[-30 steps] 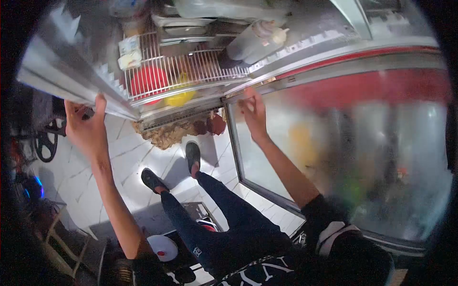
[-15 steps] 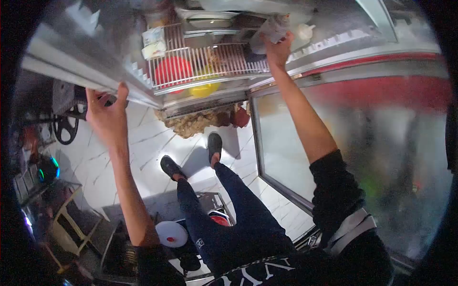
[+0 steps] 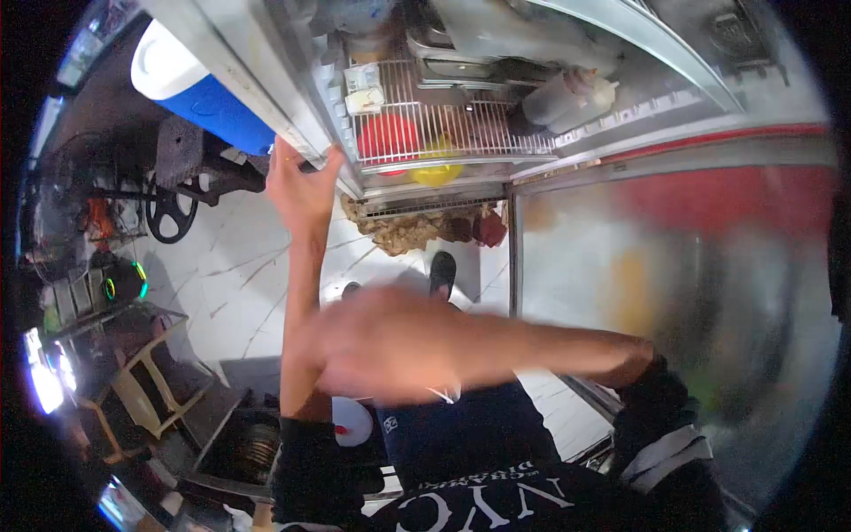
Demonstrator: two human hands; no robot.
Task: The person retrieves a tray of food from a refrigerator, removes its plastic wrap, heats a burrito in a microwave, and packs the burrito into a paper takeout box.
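My left hand (image 3: 304, 182) grips the left side frame (image 3: 266, 93) of an open fridge, thumb and fingers on either side of its edge. My right hand (image 3: 381, 346) is smeared by motion in front of my body, over my left forearm; whether it holds anything cannot be made out. On the wire shelf (image 3: 483, 120) are squeeze bottles (image 3: 576, 97) at the right and small white packets (image 3: 363, 89) at the left. Below the shelf show a red item (image 3: 387, 137) and a yellow item (image 3: 437, 167).
The fridge's glass door (image 3: 576, 266) hangs open at the right. A blue container (image 3: 213, 111) with a white top is beyond the left frame. Torn brown material (image 3: 403, 232) lies under the fridge. A wooden frame (image 3: 155, 395) and a black handwheel (image 3: 171, 213) are at the left.
My right hand has left the bottles on the shelf and come back across my body. My left hand stays on the frame. The view has turned left, bringing the blue container into sight.
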